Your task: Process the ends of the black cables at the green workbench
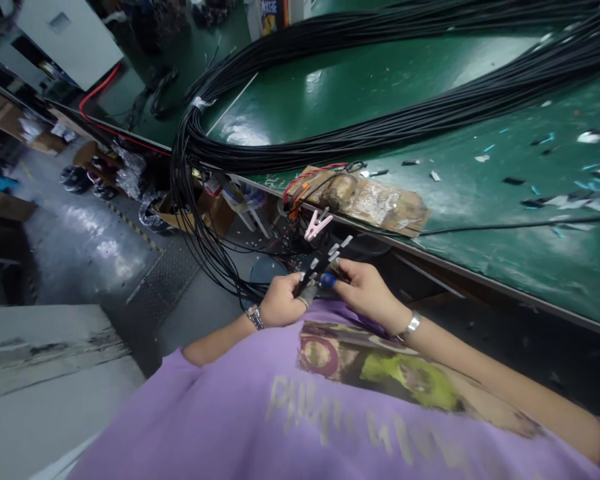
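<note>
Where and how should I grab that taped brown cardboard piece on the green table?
I'd grip the taped brown cardboard piece by its right end, coming from your side: it lies along the near edge of the green table, and a red cord sits at its left end.

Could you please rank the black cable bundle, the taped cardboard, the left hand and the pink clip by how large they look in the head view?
1. Black cable bundle
2. Taped cardboard
3. Left hand
4. Pink clip

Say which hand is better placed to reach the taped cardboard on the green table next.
Right, I'd judge: the right hand lies nearer the taped cardboard; the left hand is farther off, beside the hanging black cables.
</note>
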Demonstrator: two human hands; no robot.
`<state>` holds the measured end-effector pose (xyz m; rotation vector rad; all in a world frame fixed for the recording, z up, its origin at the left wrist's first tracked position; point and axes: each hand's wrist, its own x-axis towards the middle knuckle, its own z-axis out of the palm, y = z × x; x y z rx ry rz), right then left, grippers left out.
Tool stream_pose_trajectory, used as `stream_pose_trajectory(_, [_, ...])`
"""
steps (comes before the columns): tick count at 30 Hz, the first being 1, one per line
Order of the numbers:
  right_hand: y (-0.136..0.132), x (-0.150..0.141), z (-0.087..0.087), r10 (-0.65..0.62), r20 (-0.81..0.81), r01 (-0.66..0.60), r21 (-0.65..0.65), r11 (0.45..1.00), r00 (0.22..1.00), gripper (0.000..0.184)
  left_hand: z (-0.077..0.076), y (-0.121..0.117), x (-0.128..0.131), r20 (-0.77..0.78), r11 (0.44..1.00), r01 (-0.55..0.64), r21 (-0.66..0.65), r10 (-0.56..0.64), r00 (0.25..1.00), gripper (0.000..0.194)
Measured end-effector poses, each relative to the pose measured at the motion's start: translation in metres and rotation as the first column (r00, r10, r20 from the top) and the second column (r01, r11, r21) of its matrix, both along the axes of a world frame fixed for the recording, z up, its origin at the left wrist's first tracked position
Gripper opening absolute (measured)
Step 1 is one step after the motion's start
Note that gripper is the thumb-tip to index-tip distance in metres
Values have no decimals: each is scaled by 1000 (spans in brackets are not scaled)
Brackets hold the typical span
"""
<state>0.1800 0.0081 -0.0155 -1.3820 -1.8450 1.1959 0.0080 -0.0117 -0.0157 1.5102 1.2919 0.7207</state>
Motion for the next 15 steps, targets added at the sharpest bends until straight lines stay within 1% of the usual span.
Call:
stream_pose_trajectory(1, [-2,1,1,30,65,-33,46,998,997,9,0,1,0,11,1000,-15,-4,15,1000,15])
stream_pose_trajectory(3, [-6,3,5,164,125,-177,99,979,979,10,1,3,-1,28,998,-64,-21,65,998,15])
stream_pose_trajectory(4, [-9,4,7,250,107,-260,97,961,962,11,1,4,-1,30,995,-91,-30,92,995,16])
stream_pose_trajectory(5, [-11,4,7,301,81,-308,94,947,950,10,2,4,-2,31,993,-113,-41,115,993,16])
stream_pose_trajectory(6, [-13,5,7,316,62,-320,93,943,947,9,3,5,-2,33,991,-126,-53,128,991,17])
stream_pose_trajectory(7, [-14,6,6,288,59,-293,104,951,956,9,4,5,-3,39,989,-131,-65,133,990,18])
stream_pose_trajectory(9, [-15,7,1,148,102,-164,173,971,984,5,5,5,-3,61,988,-124,-87,130,990,18])
stream_pose_trajectory(10, [-14,7,-1,79,127,-106,223,969,989,5,6,4,-3,71,988,-117,-96,124,990,18])
stream_pose_trajectory(11, [-13,7,-3,29,148,-69,271,960,989,10,5,3,-3,79,988,-112,-102,120,990,18])
stream_pose_trajectory(13, [-12,7,-6,-9,184,-55,341,939,983,20,4,2,-3,84,988,-110,-109,120,989,19])
stream_pose_trajectory(15, [-12,6,-6,2,242,-97,381,919,970,22,3,1,-3,80,987,-115,-109,124,989,20])
